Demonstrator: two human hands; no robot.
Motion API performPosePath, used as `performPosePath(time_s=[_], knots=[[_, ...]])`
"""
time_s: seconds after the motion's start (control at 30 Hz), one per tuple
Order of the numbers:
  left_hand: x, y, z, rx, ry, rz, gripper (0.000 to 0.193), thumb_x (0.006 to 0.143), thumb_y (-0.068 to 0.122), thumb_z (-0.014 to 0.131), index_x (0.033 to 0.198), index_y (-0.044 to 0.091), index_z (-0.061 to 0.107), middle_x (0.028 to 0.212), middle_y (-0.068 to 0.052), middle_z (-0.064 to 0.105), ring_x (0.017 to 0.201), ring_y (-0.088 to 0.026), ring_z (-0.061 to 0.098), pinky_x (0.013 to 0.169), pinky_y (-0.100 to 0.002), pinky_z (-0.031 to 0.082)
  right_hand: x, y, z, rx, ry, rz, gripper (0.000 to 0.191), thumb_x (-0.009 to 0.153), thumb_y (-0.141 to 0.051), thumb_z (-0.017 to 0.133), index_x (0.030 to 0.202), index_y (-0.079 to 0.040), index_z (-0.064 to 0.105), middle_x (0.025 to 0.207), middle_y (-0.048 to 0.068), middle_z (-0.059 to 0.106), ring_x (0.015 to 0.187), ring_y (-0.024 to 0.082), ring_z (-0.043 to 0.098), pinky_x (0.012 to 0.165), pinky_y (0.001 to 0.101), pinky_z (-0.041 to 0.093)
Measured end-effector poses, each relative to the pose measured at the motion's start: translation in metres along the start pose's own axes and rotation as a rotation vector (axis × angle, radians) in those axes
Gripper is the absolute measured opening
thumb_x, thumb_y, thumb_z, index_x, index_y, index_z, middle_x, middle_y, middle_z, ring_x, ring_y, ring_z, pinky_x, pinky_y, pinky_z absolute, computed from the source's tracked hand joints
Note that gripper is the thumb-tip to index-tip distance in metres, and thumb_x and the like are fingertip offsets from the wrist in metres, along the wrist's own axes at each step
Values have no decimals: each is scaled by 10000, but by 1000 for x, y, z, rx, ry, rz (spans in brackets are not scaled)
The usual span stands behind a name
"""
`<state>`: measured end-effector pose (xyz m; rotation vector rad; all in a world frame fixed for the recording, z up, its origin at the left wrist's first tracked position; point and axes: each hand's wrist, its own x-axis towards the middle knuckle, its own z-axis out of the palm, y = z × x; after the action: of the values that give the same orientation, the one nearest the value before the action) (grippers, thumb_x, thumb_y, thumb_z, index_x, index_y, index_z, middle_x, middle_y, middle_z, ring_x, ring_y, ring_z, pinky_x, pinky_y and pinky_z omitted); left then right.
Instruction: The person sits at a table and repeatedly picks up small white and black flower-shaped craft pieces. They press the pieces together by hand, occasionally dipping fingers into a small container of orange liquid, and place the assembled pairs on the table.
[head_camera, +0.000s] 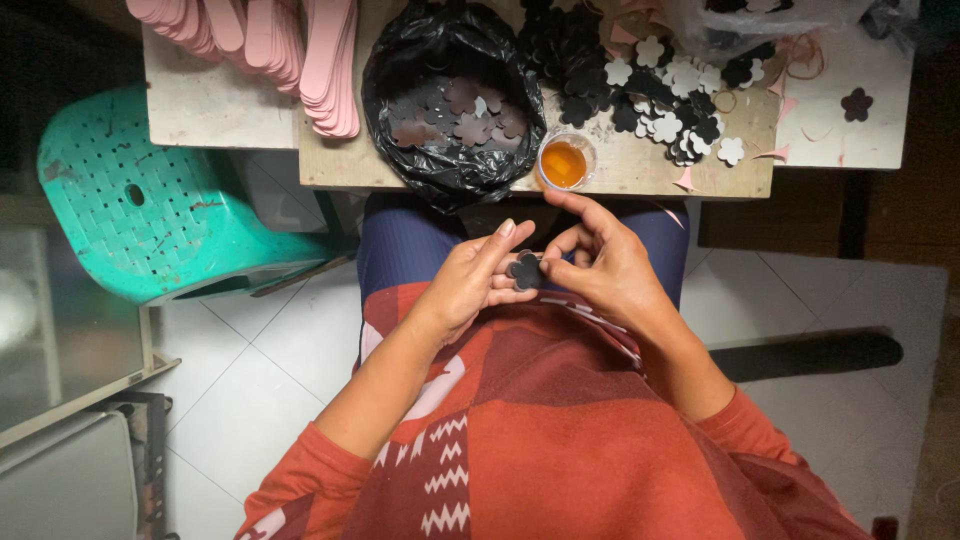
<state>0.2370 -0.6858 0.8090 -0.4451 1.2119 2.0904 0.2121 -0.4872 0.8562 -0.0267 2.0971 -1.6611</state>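
A small black flower-shaped cutout sits between my two hands, above my lap. My left hand holds it from the left with the fingers stretched toward the table. My right hand pinches it from the right, index finger curled over it. Just beyond my hands, a small clear cup of orange liquid stands at the near edge of the wooden table. A black plastic bag holding several dark flower cutouts lies open left of the cup.
A heap of black and white flower cutouts covers the table's right part. Pink strips are stacked at the far left. A teal plastic stool stands on the white tiled floor to my left.
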Motion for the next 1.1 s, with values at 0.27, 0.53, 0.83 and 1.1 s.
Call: performPosePath(time_s=[0.27, 0.53, 0.83, 1.1], knots=[[0, -6, -2, -1, 0, 7, 737, 1010, 518, 490, 1532, 0, 440, 1058, -66, 676, 924, -134, 682, 904, -363, 610, 0, 8, 3, 37, 1, 6, 701, 811, 13, 723, 1480, -61, 528, 851, -30, 672, 677, -17, 504, 600, 156, 418], [1, -8, -2, 1, 10, -3, 718, 1002, 503, 488, 1520, 7, 443, 1104, -68, 689, 937, -133, 695, 900, -357, 611, 1, 12, 5, 34, 8, 8, 700, 811, 14, 727, 1477, -61, 526, 846, -31, 670, 665, -15, 493, 585, 162, 413], [0, -11, 0, 97, -22, 70, 704, 965, 129, 665, 1578, -7, 346, 1174, -74, 695, 988, -88, 658, 864, -285, 583, -1, 6, 8, -51, 46, -13, 694, 803, 12, 723, 1471, -67, 548, 840, -35, 670, 643, -4, 443, 568, 172, 391], [3, -12, -2, 69, -22, 86, 665, 975, 90, 601, 1583, 24, 340, 1255, -83, 681, 1046, -103, 662, 909, -284, 576, -1, 18, 3, 146, 18, -24, 706, 849, 23, 729, 1510, -29, 485, 898, -9, 688, 673, -4, 486, 603, 160, 402]])
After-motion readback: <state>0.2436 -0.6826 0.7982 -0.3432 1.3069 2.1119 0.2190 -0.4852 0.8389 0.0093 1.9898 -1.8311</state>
